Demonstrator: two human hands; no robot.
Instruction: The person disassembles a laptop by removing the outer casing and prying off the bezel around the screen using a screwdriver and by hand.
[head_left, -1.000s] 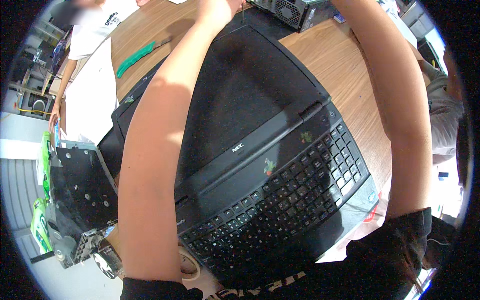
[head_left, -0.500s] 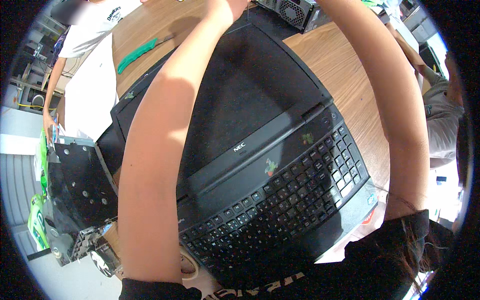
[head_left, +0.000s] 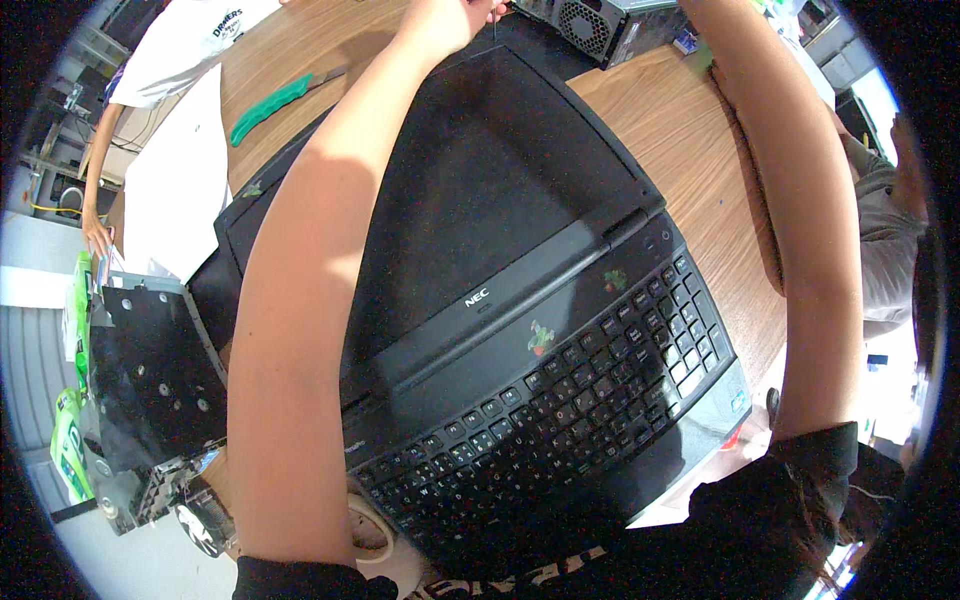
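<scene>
One black laptop (head_left: 520,270), open, left hand (head_left: 450,22) near its far edge

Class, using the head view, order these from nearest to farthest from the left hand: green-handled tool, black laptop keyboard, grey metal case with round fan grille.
1. Metal case, right of the left hand.
2. Green-handled tool, to its left.
3. Keyboard, nearer the body.

The laptop (head_left: 520,315) is black plastic — its screen (head_left: 500,190) dull and matt, its keys (head_left: 560,420) faintly glossy. The table (head_left: 670,130) looks like smooth, grained wood. Smooth green plastic forms the handle (head_left: 268,110). The case (head_left: 640,35) is metal, its grille perforated; the sleeve (head_left: 810,470) — matt black cloth.
</scene>
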